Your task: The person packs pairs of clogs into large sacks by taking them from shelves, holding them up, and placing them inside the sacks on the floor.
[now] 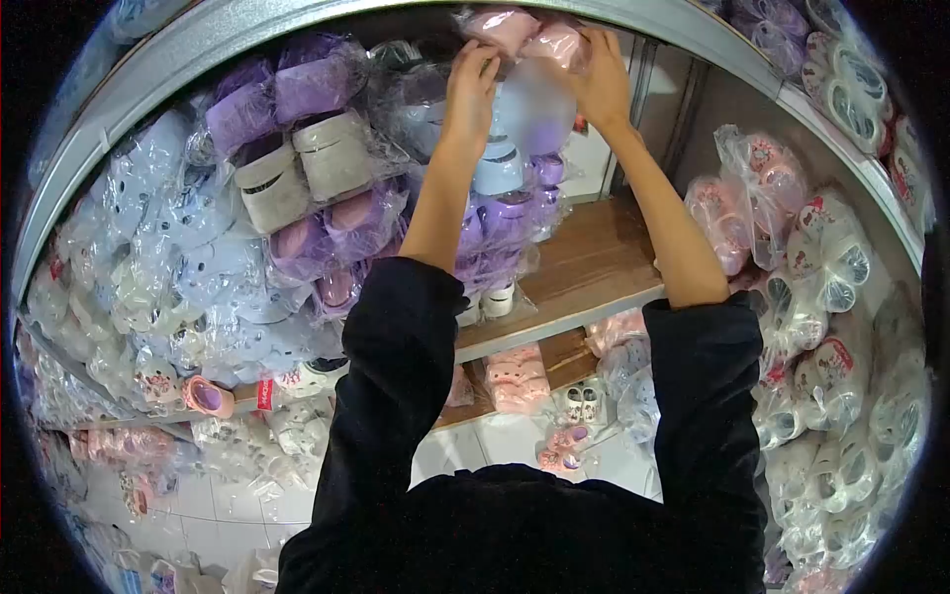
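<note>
A pair of pink slippers [507, 32] in clear plastic wrap sits at the top of a tall stack on the shelf. My left hand [472, 91] has its fingers curled against the wrap at the left side. At the right side, my right hand [600, 87] grips the same pair, its fingers bent round the edge. Beneath them the stack has light blue slippers [498, 168] and purple slippers [507, 216], also bagged. Part of the stack just below the pink pair is blurred.
A wooden shelf board [584, 257] extends right of the stack. Bagged grey slippers [333, 158] and pale blue clogs [213, 267] are piled leftward. Bagged clogs [826, 257] line the right side. A curved metal shelf edge [327, 22] crosses overhead. Pink clogs [518, 378] stand lower down.
</note>
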Motion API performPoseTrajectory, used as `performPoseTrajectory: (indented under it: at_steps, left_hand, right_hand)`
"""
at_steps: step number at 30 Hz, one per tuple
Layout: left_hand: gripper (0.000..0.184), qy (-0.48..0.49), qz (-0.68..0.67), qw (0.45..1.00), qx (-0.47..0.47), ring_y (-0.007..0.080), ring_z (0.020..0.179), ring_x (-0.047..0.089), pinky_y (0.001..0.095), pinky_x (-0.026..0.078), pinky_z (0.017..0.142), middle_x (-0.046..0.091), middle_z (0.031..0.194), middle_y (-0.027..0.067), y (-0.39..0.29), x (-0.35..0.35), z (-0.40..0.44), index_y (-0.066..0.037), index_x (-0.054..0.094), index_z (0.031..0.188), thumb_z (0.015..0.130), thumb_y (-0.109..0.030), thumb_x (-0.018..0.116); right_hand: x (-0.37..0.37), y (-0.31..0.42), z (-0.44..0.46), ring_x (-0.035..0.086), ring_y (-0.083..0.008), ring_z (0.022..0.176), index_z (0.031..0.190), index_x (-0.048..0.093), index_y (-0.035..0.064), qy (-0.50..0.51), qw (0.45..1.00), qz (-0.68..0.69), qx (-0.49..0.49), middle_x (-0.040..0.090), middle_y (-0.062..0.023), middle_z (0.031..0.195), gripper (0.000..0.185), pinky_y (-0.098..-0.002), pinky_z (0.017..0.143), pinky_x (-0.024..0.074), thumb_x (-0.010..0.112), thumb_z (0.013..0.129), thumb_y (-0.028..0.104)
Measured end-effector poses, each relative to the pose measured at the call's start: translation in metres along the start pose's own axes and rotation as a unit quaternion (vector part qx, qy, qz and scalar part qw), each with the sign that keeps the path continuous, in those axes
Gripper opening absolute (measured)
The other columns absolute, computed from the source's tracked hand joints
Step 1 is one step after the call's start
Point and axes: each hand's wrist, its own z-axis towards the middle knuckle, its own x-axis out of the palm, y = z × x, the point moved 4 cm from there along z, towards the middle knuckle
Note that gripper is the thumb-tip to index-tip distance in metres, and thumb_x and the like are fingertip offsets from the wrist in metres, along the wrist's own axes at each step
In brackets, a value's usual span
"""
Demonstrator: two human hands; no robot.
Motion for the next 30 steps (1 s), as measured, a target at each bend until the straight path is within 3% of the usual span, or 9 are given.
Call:
performPoseTrajectory:
  at_steps: [2,6,12,14,16,19,25,28,30]
  left_hand:
    - [0.056,0.027,0.043,0.999,-0.006,0.0211,0.117,0.029,0.0356,0.015,0.098,0.032,0.123,0.0111,0.004,0.006,0.002,-0.001,0.019,0.125,0.081,-0.024,0.044]
    - [0.058,0.041,0.047,0.997,-0.042,0.0208,0.120,0.025,0.0365,0.021,0.097,0.032,0.124,0.0122,0.012,0.018,-0.012,0.001,0.017,0.125,0.080,-0.022,0.045]
    - [0.048,0.001,-0.066,0.996,0.056,0.0190,0.120,0.023,0.0310,0.022,0.096,0.027,0.127,0.0116,0.029,0.023,-0.077,0.001,0.031,0.119,0.075,-0.010,0.048]
    - [0.045,-0.031,0.015,0.998,0.051,0.0207,0.119,0.026,0.0316,0.025,0.095,0.030,0.125,0.0136,0.039,0.024,-0.113,-0.001,0.031,0.119,0.076,-0.008,0.045]
    - [0.043,-0.023,-0.009,1.000,-0.015,0.0213,0.117,0.029,0.0343,0.027,0.094,0.032,0.124,0.0137,0.058,0.028,-0.143,-0.003,0.032,0.118,0.078,-0.010,0.045]
    - [0.041,0.084,-0.291,0.926,-0.227,0.0210,0.117,0.030,0.0423,0.027,0.094,0.037,0.121,0.0088,0.107,0.019,-0.173,-0.009,0.037,0.117,0.080,-0.025,0.046]
    - [0.045,0.001,-0.258,0.904,-0.341,0.0230,0.103,0.044,0.0379,0.035,0.088,0.044,0.114,0.0085,0.127,0.005,-0.223,-0.005,0.038,0.114,0.082,-0.036,0.041]
    - [0.041,-0.039,-0.259,0.902,-0.344,0.0236,0.102,0.045,0.0392,0.036,0.088,0.046,0.111,0.0100,0.146,-0.013,-0.253,-0.002,0.037,0.113,0.078,-0.023,0.046]
    - [0.043,-0.054,-0.273,0.897,-0.344,0.0242,0.102,0.045,0.0401,0.035,0.089,0.045,0.111,0.0101,0.154,-0.020,-0.266,-0.001,0.036,0.113,0.075,-0.016,0.048]
  right_hand:
    - [-0.004,-0.014,-0.006,0.048,-0.0286,0.088,0.099,0.048,-0.0015,-0.004,1.000,-0.006,0.025,0.047,-0.0128,0.095,0.054,-0.0331,0.076,0.0395,0.068,0.060,0.030]
    - [-0.029,-0.030,-0.032,0.047,-0.0308,0.087,0.098,0.046,-0.0014,-0.008,1.000,-0.013,0.021,0.045,-0.0149,0.094,0.050,-0.0348,0.075,0.0392,0.067,0.058,0.022]
    - [-0.094,-0.006,-0.091,0.043,-0.0315,0.090,0.099,0.043,-0.0016,-0.023,0.998,0.004,0.054,0.043,-0.0159,0.095,0.049,-0.0349,0.078,0.0358,0.066,0.058,0.016]
    - [-0.117,0.005,-0.117,0.043,-0.0305,0.091,0.099,0.044,0.0000,-0.023,0.997,-0.016,0.070,0.043,-0.0155,0.097,0.050,-0.0355,0.080,0.0347,0.066,0.058,0.017]
    - [-0.136,0.018,-0.143,0.043,-0.0297,0.092,0.100,0.044,0.0014,-0.011,0.997,-0.043,0.069,0.043,-0.0154,0.100,0.050,-0.0371,0.080,0.0341,0.067,0.058,0.017]
    - [-0.154,0.025,-0.188,0.043,-0.0298,0.095,0.100,0.046,0.0037,0.028,0.995,-0.066,0.063,0.043,-0.0152,0.104,0.051,-0.0408,0.083,0.0329,0.069,0.056,0.015]
    - [-0.175,0.034,-0.249,0.037,-0.0330,0.109,0.096,0.054,0.0155,0.151,0.986,-0.075,-0.012,0.042,-0.0112,0.111,0.049,-0.0505,0.093,0.0241,0.070,0.051,0.010]
    - [-0.181,0.037,-0.265,0.032,-0.0349,0.113,0.095,0.056,0.0189,0.151,0.980,-0.126,0.012,0.037,-0.0116,0.117,0.048,-0.0528,0.094,0.0211,0.070,0.051,0.009]
    - [-0.179,0.042,-0.273,0.029,-0.0367,0.114,0.095,0.056,0.0190,0.174,0.974,-0.092,0.111,0.035,-0.0138,0.118,0.046,-0.0525,0.094,0.0208,0.070,0.052,0.010]
